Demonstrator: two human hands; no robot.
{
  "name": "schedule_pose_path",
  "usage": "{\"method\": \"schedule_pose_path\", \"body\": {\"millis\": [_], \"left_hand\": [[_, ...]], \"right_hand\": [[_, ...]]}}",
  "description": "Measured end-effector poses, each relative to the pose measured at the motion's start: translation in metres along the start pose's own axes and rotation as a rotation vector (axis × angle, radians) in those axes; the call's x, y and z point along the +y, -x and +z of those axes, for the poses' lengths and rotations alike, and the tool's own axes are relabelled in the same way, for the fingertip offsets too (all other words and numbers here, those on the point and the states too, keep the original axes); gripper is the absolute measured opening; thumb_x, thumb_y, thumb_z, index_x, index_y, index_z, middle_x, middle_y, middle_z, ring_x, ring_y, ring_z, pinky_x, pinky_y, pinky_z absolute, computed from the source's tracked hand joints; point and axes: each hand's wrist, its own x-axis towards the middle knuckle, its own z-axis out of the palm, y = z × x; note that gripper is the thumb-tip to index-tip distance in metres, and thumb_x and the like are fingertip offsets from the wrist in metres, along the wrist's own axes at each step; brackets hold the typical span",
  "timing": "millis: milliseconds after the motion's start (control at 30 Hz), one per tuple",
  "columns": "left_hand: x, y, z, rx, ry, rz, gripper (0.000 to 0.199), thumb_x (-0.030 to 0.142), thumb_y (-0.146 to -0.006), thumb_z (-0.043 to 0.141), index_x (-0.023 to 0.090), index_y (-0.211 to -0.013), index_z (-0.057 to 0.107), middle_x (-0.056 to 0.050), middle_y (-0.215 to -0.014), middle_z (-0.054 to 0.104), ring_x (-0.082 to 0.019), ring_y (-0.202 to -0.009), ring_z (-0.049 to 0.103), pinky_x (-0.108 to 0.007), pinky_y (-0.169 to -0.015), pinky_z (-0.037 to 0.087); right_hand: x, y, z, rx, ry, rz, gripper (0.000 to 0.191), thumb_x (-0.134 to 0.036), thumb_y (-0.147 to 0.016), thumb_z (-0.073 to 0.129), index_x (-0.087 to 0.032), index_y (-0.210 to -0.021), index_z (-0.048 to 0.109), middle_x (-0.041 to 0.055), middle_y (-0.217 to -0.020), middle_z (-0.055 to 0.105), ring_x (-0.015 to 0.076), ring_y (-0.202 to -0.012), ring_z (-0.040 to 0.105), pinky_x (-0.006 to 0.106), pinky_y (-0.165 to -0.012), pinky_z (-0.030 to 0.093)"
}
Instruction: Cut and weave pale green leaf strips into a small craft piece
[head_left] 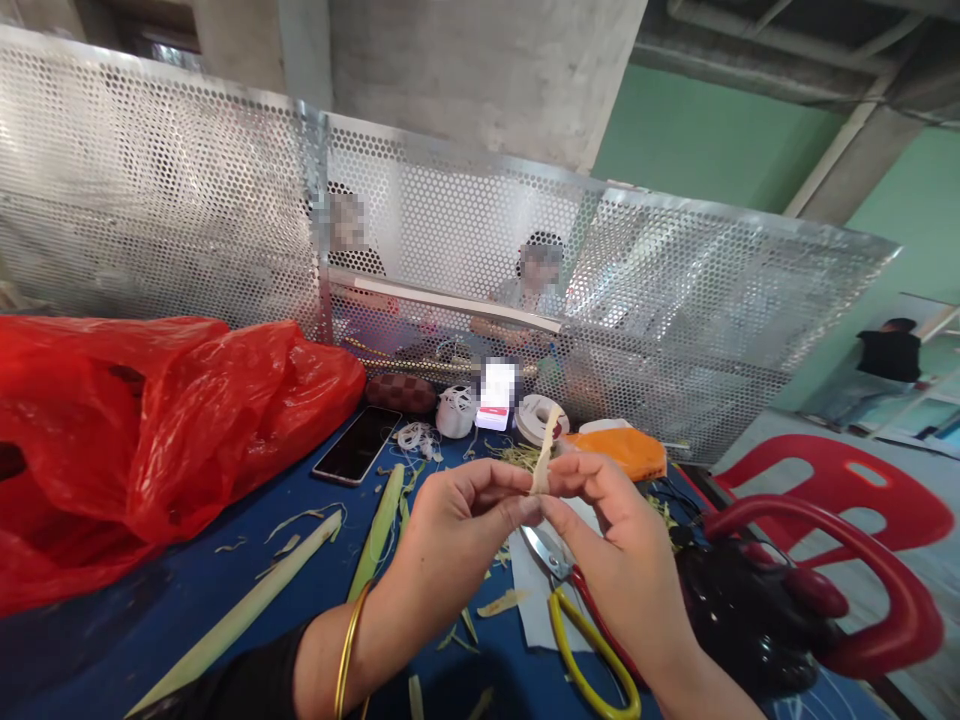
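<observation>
Above the blue table, a pale strip of plant leaf (547, 455) stands upright between my two hands. My left hand (469, 525) pinches its lower end between thumb and fingers. From the other side, my right hand (611, 540) pinches the same strip, the thumbtips nearly meeting. Under my right hand lie scissors (592, 650) with one yellow and one red handle, partly hidden, on a white sheet (529, 600). Long green leaf pieces (379, 530) and a pale stalk (247, 605) rest to the left of my left hand.
A red plastic bag (172, 440) covers the table's left. Farther back are a phone (358, 445), white thread ball (454, 412), ribbon spool (534, 418) and orange packet (622, 450). A black kettle (750, 610) stands right. Behind a perforated metal screen (450, 220) people sit.
</observation>
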Motion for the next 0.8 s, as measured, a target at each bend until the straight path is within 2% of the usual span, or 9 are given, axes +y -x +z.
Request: {"method": "schedule_pose_path", "body": {"millis": [167, 300, 467, 567, 700, 800], "left_hand": [[0.0018, 0.0006, 0.0006, 0.022, 0.037, -0.026, 0.012, 0.025, -0.073, 0.07, 0.016, -0.082, 0.068, -0.003, -0.074, 0.073, -0.017, -0.073, 0.069, -0.027, -0.074, 0.052], [0.0021, 0.0001, 0.001, 0.009, 0.018, -0.004, 0.011, 0.023, -0.074, 0.067, 0.016, -0.083, 0.068, -0.004, -0.073, 0.073, -0.018, -0.075, 0.069, -0.027, -0.074, 0.052], [0.0004, 0.0038, 0.0005, 0.072, -0.251, 0.119, 0.012, 0.024, -0.076, 0.063, 0.018, -0.085, 0.069, -0.004, -0.078, 0.075, -0.02, -0.076, 0.069, -0.028, -0.072, 0.051], [-0.001, 0.0067, -0.0004, 0.059, -0.356, 0.182, 0.014, 0.021, -0.078, 0.06, 0.019, -0.087, 0.07, -0.003, -0.079, 0.075, -0.02, -0.076, 0.068, -0.028, -0.072, 0.051], [-0.0001, 0.0057, -0.0014, -0.006, -0.286, 0.162, 0.013, 0.02, -0.078, 0.059, 0.019, -0.083, 0.071, -0.004, -0.081, 0.074, -0.019, -0.077, 0.068, -0.027, -0.072, 0.05], [0.0039, 0.0031, -0.0011, -0.008, -0.179, 0.104, 0.011, 0.021, -0.075, 0.061, 0.017, -0.08, 0.07, -0.005, -0.079, 0.074, -0.019, -0.077, 0.069, -0.028, -0.074, 0.051]], "right_hand": [[0.0032, 0.001, 0.0001, 0.038, -0.036, 0.041, 0.012, -0.025, -0.081, 0.068, -0.024, -0.091, 0.061, -0.002, -0.076, 0.068, 0.0153, -0.067, 0.065, 0.027, -0.064, 0.056], [0.0036, 0.0017, 0.0006, 0.065, -0.005, 0.011, 0.012, -0.025, -0.08, 0.068, -0.023, -0.091, 0.062, -0.0016, -0.076, 0.068, 0.0158, -0.068, 0.065, 0.027, -0.064, 0.056], [0.0006, 0.0013, 0.0003, 0.109, 0.073, -0.062, 0.009, -0.024, -0.078, 0.069, -0.023, -0.085, 0.064, -0.001, -0.072, 0.068, 0.0166, -0.065, 0.065, 0.027, -0.061, 0.056], [-0.0018, 0.0011, -0.0001, 0.121, 0.111, -0.07, 0.007, -0.025, -0.077, 0.069, -0.022, -0.078, 0.062, -0.0017, -0.067, 0.067, 0.0154, -0.058, 0.063, 0.025, -0.055, 0.055], [-0.0036, 0.0, -0.0002, 0.114, 0.084, -0.059, 0.008, -0.024, -0.075, 0.069, -0.022, -0.075, 0.062, -0.0015, -0.065, 0.066, 0.0159, -0.057, 0.063, 0.026, -0.054, 0.055], [-0.0025, -0.0022, -0.002, 0.05, -0.023, 0.023, 0.006, -0.026, -0.079, 0.066, -0.022, -0.081, 0.063, 0.0, -0.068, 0.07, 0.0171, -0.059, 0.067, 0.027, -0.056, 0.057]]}}
